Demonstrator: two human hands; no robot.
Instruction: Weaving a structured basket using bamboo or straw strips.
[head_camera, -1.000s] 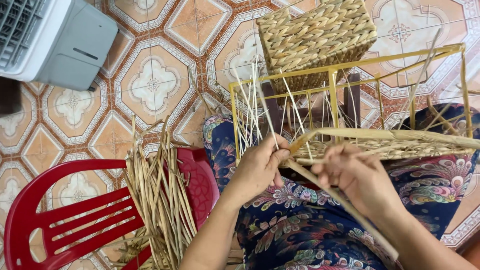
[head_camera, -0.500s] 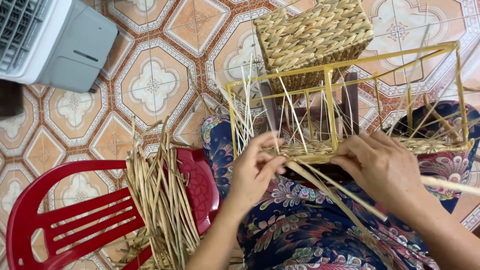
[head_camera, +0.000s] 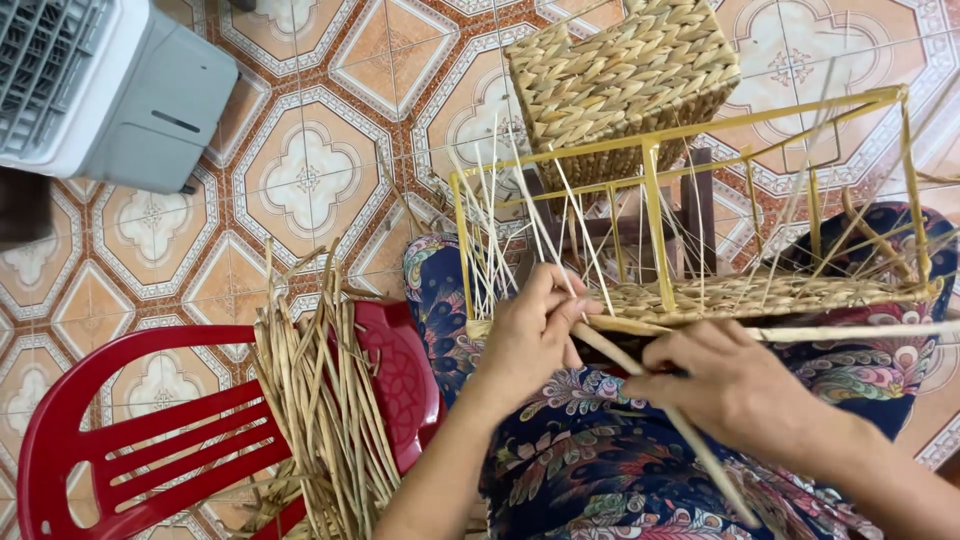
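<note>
A yellow wire basket frame (head_camera: 655, 215) rests on my lap, its lower part woven with dried straw (head_camera: 760, 295) and thin strands sticking up at its left end. My left hand (head_camera: 530, 335) pinches a flat straw strand (head_camera: 700, 455) against the frame's near edge. My right hand (head_camera: 735, 385) grips the same strand a little farther along, and its loose end runs down over my floral-patterned clothing (head_camera: 600, 460).
A finished woven basket (head_camera: 620, 80) stands on the tiled floor behind the frame. A red plastic chair (head_camera: 130, 450) at my left carries a bundle of loose straw (head_camera: 320, 400). A grey and white air cooler (head_camera: 100, 90) sits at the top left.
The frame has tipped so its woven part sits lower and farther from me. My right hand has slid left and down along the strand; my left hand stays at the frame's near left edge.
</note>
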